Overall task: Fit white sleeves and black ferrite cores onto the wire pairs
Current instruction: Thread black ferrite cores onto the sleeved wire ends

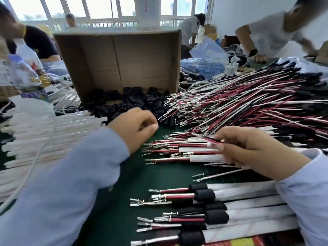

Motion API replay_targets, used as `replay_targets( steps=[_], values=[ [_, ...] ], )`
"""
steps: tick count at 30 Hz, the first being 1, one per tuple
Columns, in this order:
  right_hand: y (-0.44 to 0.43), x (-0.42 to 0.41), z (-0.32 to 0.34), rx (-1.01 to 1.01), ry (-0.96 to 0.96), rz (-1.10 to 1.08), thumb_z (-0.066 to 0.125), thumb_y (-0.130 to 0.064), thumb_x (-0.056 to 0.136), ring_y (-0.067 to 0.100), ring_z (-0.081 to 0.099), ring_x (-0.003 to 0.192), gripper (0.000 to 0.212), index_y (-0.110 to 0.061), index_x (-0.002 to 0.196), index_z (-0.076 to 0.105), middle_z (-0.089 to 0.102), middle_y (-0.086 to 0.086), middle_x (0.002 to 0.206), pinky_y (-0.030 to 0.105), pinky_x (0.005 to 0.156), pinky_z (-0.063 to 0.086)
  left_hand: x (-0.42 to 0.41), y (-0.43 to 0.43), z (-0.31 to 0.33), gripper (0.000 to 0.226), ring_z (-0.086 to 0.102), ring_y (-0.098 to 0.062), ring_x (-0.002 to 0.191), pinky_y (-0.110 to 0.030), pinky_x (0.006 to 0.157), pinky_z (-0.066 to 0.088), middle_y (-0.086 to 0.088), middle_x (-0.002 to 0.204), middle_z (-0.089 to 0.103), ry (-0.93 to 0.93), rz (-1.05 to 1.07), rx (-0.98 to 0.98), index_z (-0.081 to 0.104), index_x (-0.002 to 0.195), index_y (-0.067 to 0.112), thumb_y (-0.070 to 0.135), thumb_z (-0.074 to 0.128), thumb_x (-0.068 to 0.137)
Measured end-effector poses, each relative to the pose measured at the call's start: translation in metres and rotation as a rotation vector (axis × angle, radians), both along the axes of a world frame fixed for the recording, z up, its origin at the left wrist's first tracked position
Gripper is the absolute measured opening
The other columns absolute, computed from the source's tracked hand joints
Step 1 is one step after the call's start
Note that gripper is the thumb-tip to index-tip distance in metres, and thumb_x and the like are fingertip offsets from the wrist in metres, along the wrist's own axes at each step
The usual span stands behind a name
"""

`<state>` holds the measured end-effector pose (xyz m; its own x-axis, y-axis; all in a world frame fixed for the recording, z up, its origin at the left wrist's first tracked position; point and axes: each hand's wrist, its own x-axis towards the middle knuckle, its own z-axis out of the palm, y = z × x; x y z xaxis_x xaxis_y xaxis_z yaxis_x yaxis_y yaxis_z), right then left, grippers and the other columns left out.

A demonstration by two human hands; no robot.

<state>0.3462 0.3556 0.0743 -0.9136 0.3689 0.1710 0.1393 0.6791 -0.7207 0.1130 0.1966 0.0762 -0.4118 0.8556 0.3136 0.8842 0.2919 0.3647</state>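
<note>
— Judging by the grip, what is held?

— A red-and-black wire pair in its white sleeve is pinched by the right hand, just above the green mat. The left hand is curled beside the ferrite cores; whether one is held cannot be told.

— How should it be handled?

— Probably light and limp, with a soft sleeve; it is best gripped near the sleeve's mouth, so the terminals are kept straight.
</note>
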Motion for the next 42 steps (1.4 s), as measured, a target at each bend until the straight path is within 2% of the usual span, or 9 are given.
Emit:
replay_targets(
  steps=[3, 6, 8, 10, 13, 16, 20, 34, 42],
  values=[
    [-0.006, -0.007, -0.002, 0.111, 0.111, 0.012, 0.052, -0.048, 0.081, 0.003, 0.056, 0.053, 0.031, -0.027, 0.091, 0.073, 0.063, -0.011, 0.060, 0.011, 0.051, 0.043, -0.022, 0.047, 0.006, 0.029, 0.055, -0.025, 0.107, -0.032, 0.092, 0.044, -0.003, 0.121, 0.050, 0.132, 0.206, -0.450, 0.056, 0.117, 0.028, 0.040, 0.057, 0.091],
    [-0.008, -0.011, -0.007, 0.304, 0.073, 0.024, 0.059, -0.028, 0.091, 0.012, 0.059, 0.063, 0.022, -0.015, 0.079, 0.071, 0.064, -0.002, 0.063, 0.033, 0.064, 0.050, -0.025, 0.071, -0.004, 0.040, 0.053, -0.026, 0.115, -0.029, 0.089, 0.041, -0.007, 0.128, 0.054, 0.217, 0.187, -0.706, 0.051, 0.127, 0.020, 0.034, 0.062, 0.091],
    [-0.010, -0.015, -0.009, 0.328, 0.082, -0.008, 0.058, -0.017, 0.092, 0.007, 0.060, 0.070, 0.016, -0.014, 0.089, 0.074, 0.066, -0.007, 0.067, 0.029, 0.070, 0.050, -0.025, 0.072, -0.006, 0.038, 0.054, -0.024, 0.113, -0.026, 0.085, 0.041, -0.005, 0.123, 0.059, 0.199, 0.159, -0.655, 0.053, 0.124, 0.020, 0.030, 0.063, 0.090],
    [-0.019, -0.017, -0.007, 0.348, 0.145, -0.026, 0.058, -0.026, 0.093, -0.002, 0.058, 0.070, 0.020, -0.025, 0.105, 0.073, 0.061, -0.019, 0.071, 0.016, 0.068, 0.047, -0.021, 0.058, -0.001, 0.032, 0.056, -0.022, 0.107, -0.025, 0.083, 0.040, -0.003, 0.115, 0.062, 0.144, 0.128, -0.556, 0.055, 0.120, 0.021, 0.029, 0.063, 0.090],
    [-0.034, -0.015, -0.006, 0.531, 0.201, -0.033, 0.057, -0.037, 0.088, 0.005, 0.051, 0.057, 0.023, -0.030, 0.101, 0.075, 0.056, -0.010, 0.066, 0.028, 0.052, 0.048, -0.013, 0.020, 0.003, 0.019, 0.056, -0.009, 0.085, -0.016, 0.073, 0.039, 0.008, 0.093, 0.060, 0.075, 0.001, -0.244, 0.057, 0.110, 0.027, 0.027, 0.062, 0.091],
    [-0.038, -0.017, -0.009, 0.515, 0.271, 0.009, 0.058, -0.027, 0.088, 0.013, 0.052, 0.055, 0.022, -0.020, 0.099, 0.076, 0.056, -0.003, 0.065, 0.028, 0.049, 0.046, 0.012, -0.023, -0.001, 0.016, 0.062, -0.004, 0.076, -0.009, 0.065, 0.043, 0.011, 0.082, 0.060, -0.317, -0.245, 0.054, 0.058, 0.102, 0.028, 0.027, 0.063, 0.086],
    [-0.037, -0.018, -0.010, 0.361, 0.332, 0.070, 0.055, -0.025, 0.091, 0.011, 0.054, 0.059, 0.024, -0.014, 0.099, 0.075, 0.057, -0.003, 0.064, 0.033, 0.053, 0.047, 0.033, -0.035, -0.021, 0.023, 0.072, -0.018, 0.081, -0.023, 0.068, 0.053, 0.005, 0.088, 0.064, -0.679, -0.334, 0.122, 0.061, 0.106, 0.020, 0.023, 0.068, 0.084],
    [-0.051, -0.012, -0.006, 0.558, 0.205, 0.084, 0.045, -0.034, 0.093, 0.005, 0.039, 0.052, 0.031, -0.024, 0.093, 0.074, 0.048, -0.011, 0.059, 0.024, 0.044, 0.034, 0.052, -0.034, -0.023, 0.022, 0.072, -0.015, 0.080, -0.019, 0.070, 0.052, 0.008, 0.080, 0.069, -0.820, -0.385, 0.124, 0.062, 0.102, 0.014, 0.017, 0.062, 0.080],
    [-0.051, -0.008, -0.006, 0.641, 0.032, 0.119, 0.037, -0.039, 0.092, 0.012, 0.047, 0.053, 0.040, -0.023, 0.082, 0.071, 0.053, -0.007, 0.059, 0.030, 0.045, 0.038, 0.052, -0.038, -0.020, 0.018, 0.068, -0.012, 0.078, -0.021, 0.071, 0.052, 0.006, 0.086, 0.067, -0.621, -0.405, 0.030, 0.064, 0.103, 0.019, 0.022, 0.058, 0.086]
  ],
)
